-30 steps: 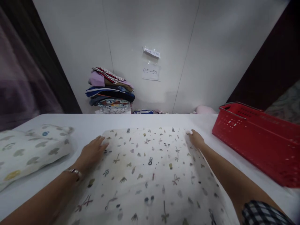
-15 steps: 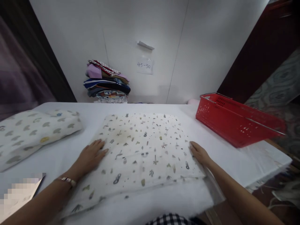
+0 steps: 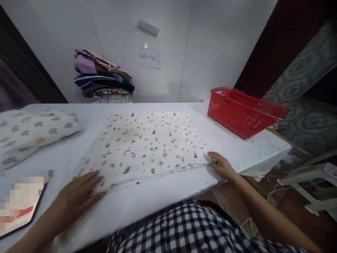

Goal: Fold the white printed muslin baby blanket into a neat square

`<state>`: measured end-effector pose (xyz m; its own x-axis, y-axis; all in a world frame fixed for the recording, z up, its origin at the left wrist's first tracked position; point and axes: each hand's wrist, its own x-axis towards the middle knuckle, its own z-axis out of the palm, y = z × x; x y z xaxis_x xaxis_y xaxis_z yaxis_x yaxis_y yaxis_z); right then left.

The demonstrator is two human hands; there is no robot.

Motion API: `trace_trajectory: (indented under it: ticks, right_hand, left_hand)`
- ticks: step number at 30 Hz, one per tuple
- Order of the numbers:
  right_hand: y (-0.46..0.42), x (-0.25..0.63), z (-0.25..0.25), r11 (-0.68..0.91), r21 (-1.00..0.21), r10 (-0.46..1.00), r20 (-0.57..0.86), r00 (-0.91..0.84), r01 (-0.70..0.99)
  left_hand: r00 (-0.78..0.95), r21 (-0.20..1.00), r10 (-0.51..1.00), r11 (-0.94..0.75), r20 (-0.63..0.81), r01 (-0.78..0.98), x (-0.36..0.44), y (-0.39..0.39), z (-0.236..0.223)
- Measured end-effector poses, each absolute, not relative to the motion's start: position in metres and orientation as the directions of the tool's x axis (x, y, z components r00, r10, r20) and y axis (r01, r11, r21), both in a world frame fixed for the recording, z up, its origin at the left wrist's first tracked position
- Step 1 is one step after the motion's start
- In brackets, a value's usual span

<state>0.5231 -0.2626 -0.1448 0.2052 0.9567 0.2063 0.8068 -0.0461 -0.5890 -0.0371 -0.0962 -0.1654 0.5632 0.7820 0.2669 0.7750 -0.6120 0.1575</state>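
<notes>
A white cloth (image 3: 147, 144) with small grey, green and brown motifs lies flat on the table, folded in layers along its near edge. My left hand (image 3: 80, 193) rests on its near left corner, fingers stretched out and apart. At the near right corner, my right hand (image 3: 223, 168) touches the edge with slightly bent, parted fingers. Its thumb is not clearly visible, and I see no cloth gripped in it.
Another white cloth (image 3: 39, 130) with grey shapes lies bunched at the left. Below it is a dark-edged, pixelated flat object (image 3: 23, 200). A red basket (image 3: 242, 112) stands at the back right. Folded fabrics (image 3: 104, 79) are stacked by the wall. A pale stool (image 3: 310, 179) stands lower right.
The view has tilted down and shifted right. Both hands have slid along the cloth's sides toward me, from mid-edge to the near corners. The cloth's near edge looks straighter.
</notes>
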Motion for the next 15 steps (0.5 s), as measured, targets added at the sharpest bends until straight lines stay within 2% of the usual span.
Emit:
trace_trajectory:
  ticks: [4, 9, 15]
  right_hand:
    - [-0.269, 0.521, -0.144, 0.039, -0.481, 0.98, 0.191, 0.061, 0.876]
    - [-0.266, 0.527, -0.145, 0.06, -0.342, 0.977, 0.215, 0.016, 0.938]
    - [-0.263, 0.534, -0.144, 0.111, -0.301, 0.983, 0.174, -0.06, 0.947]
  left_hand:
    - [0.526, 0.189, 0.791, -0.595, 0.314, 0.781, -0.049, -0.099, -0.171]
    - [0.438, 0.22, 0.84, -0.516, 0.321, 0.828, -0.053, -0.102, -0.17]
    - [0.417, 0.268, 0.845, -0.509, 0.334, 0.818, -0.058, -0.105, -0.172]
